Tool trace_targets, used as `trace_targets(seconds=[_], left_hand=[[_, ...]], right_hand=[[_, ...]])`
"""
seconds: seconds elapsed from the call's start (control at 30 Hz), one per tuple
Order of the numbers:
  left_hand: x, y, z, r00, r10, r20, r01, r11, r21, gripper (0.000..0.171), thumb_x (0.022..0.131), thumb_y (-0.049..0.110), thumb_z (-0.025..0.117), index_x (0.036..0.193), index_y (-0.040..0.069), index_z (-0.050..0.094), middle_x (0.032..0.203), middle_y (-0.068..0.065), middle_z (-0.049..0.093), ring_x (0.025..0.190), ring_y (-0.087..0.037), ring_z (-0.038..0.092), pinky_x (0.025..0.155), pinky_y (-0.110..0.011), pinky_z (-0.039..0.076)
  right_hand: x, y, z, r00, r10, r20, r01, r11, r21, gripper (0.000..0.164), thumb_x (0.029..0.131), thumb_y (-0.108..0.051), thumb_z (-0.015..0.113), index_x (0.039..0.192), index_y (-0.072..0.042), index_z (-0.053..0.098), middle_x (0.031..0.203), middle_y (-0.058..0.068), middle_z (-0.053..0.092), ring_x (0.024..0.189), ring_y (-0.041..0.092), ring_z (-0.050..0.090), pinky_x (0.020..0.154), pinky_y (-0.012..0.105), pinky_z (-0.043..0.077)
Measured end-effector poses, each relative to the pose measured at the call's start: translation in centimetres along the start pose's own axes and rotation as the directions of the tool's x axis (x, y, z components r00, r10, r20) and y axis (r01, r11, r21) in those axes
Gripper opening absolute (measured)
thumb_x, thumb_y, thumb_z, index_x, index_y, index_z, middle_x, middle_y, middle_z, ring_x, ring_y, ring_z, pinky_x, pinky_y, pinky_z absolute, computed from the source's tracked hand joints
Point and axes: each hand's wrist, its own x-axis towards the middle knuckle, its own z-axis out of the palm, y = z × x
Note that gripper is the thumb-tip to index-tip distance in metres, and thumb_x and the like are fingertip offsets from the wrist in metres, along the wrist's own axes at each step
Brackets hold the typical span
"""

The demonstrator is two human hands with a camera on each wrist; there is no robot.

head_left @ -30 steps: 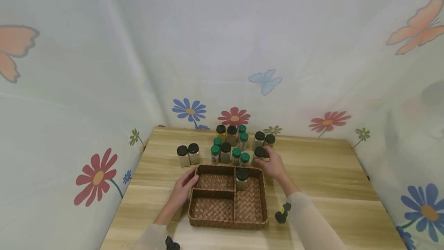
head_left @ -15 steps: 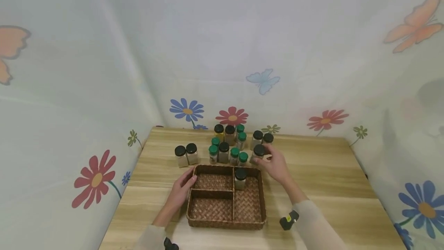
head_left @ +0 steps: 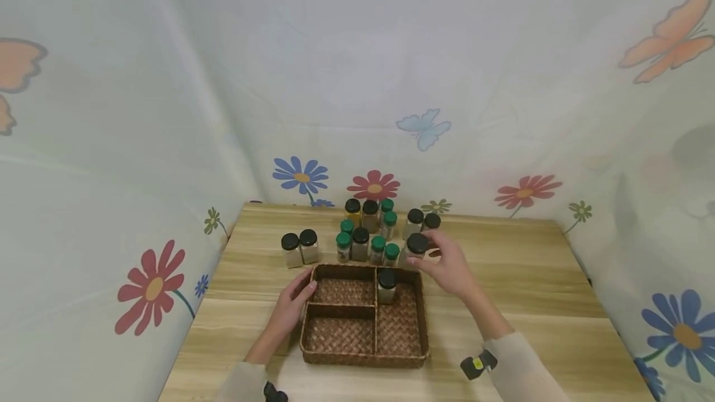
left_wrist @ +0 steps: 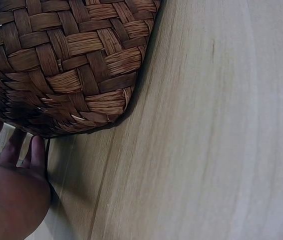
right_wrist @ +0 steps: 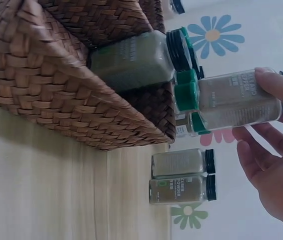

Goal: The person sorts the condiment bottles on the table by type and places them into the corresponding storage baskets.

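Note:
My right hand [head_left: 451, 270] grips a clear spice jar [right_wrist: 239, 98] with a black lid and pale brown powder. In the right wrist view, thumb and fingers are on opposite sides of it near the lid, and its base is raised above the jars standing behind. A woven basket [head_left: 365, 361] with three compartments lies in front. My left hand [head_left: 290, 306] holds its back left corner, thumb at the rim and fingers outside; the left wrist view shows those fingers [left_wrist: 38, 150] beside the weave. One black-lidded jar [head_left: 386, 287] stands in the right compartment, at its back.
Several green- and black-lidded jars [head_left: 360, 244] stand in a group behind the basket. Two black-lidded jars [head_left: 300, 249] are at the left, and two more jars [right_wrist: 176, 190] at the back right, one labelled cumin powder. A flower-printed curtain [head_left: 357, 79] closes off the table's back.
My right hand has lifted the black-lidded jar up from its place and drawn slightly toward me. The left hand and the basket stay in place.

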Motion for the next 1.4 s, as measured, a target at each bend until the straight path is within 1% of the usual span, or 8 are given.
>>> trace_targets(seconds=[0.13,0.27,0.43,0.6,0.87,1.03,1.23,1.4], left_hand=[[-0.1,0.3,0.0,1.000,-0.003,0.003,0.003,1.000,0.005,0.058,0.109,0.035,0.063,0.159,0.011,0.049,0.161,-0.014,0.050,0.147,-0.031,0.047,0.116,-0.031,0.040],[-0.3,0.5,0.1,1.000,-0.004,0.002,0.004,1.000,-0.003,0.058,0.109,0.034,0.063,0.159,0.010,0.048,0.162,-0.015,0.048,0.148,-0.032,0.045,0.118,-0.034,0.037],[-0.3,0.6,0.1,1.000,-0.006,0.003,0.006,1.000,-0.006,0.058,0.109,0.034,0.063,0.160,0.010,0.048,0.162,-0.015,0.047,0.149,-0.032,0.044,0.121,-0.043,0.036],[-0.2,0.6,0.0,1.000,-0.003,0.011,0.003,1.000,-0.003,0.058,0.109,0.034,0.062,0.160,0.009,0.047,0.163,-0.016,0.045,0.150,-0.035,0.042,0.123,-0.051,0.033],[-0.2,0.5,0.0,1.000,0.004,0.018,-0.004,1.000,-0.012,0.060,0.109,0.038,0.062,0.160,0.010,0.047,0.164,-0.015,0.044,0.152,-0.034,0.040,0.123,-0.052,0.032],[-0.2,0.5,0.1,1.000,0.002,0.013,-0.002,1.000,-0.008,0.059,0.110,0.036,0.061,0.160,0.009,0.046,0.164,-0.016,0.044,0.151,-0.034,0.041,0.123,-0.051,0.033],[-0.2,0.6,0.1,1.000,0.012,0.006,-0.012,1.000,0.007,0.059,0.109,0.037,0.061,0.159,0.009,0.048,0.163,-0.017,0.046,0.150,-0.036,0.043,0.122,-0.053,0.034],[-0.2,0.4,0.1,1.000,0.007,0.001,-0.007,1.000,0.011,0.060,0.108,0.041,0.062,0.159,0.012,0.049,0.163,-0.013,0.047,0.151,-0.033,0.043,0.123,-0.052,0.034]], right_hand=[[-0.8,-0.2,0.2,0.998,0.002,0.067,0.002,0.999,-0.046,0.049,0.089,-0.026,0.089,0.131,-0.012,0.067,0.116,0.001,0.069,0.106,0.022,0.066,0.090,0.049,0.059],[-1.5,0.1,0.5,0.994,0.010,0.108,-0.004,0.999,-0.052,0.050,0.090,-0.024,0.089,0.132,-0.011,0.066,0.116,0.000,0.070,0.107,0.022,0.066,0.092,0.051,0.059],[-2.4,0.9,1.2,0.992,0.008,0.125,-0.001,0.998,-0.058,0.050,0.089,-0.025,0.089,0.132,-0.012,0.066,0.117,-0.001,0.071,0.108,0.022,0.066,0.093,0.057,0.058],[-3.0,1.9,2.1,0.991,0.007,0.132,0.004,0.997,-0.080,0.047,0.089,-0.027,0.089,0.128,-0.014,0.067,0.115,-0.005,0.070,0.106,0.019,0.066,0.092,0.054,0.058],[-3.6,2.3,3.1,0.987,0.065,0.145,-0.052,0.995,-0.090,0.048,0.088,-0.026,0.090,0.128,-0.010,0.068,0.118,0.000,0.071,0.110,0.023,0.066,0.095,0.054,0.057],[-3.9,2.9,3.6,0.989,0.044,0.140,-0.021,0.987,-0.161,0.050,0.086,-0.027,0.091,0.128,-0.011,0.069,0.122,0.002,0.072,0.113,0.023,0.067,0.096,0.048,0.057],[-4.2,2.9,4.2,0.992,-0.028,0.121,0.055,0.973,-0.226,0.050,0.084,-0.024,0.093,0.125,-0.009,0.070,0.121,0.005,0.072,0.115,0.028,0.068,0.100,0.051,0.056],[-4.3,3.2,4.4,0.991,-0.040,0.127,0.069,0.970,-0.234,0.052,0.082,-0.021,0.094,0.126,-0.009,0.070,0.122,0.004,0.072,0.116,0.027,0.067,0.102,0.050,0.055]])
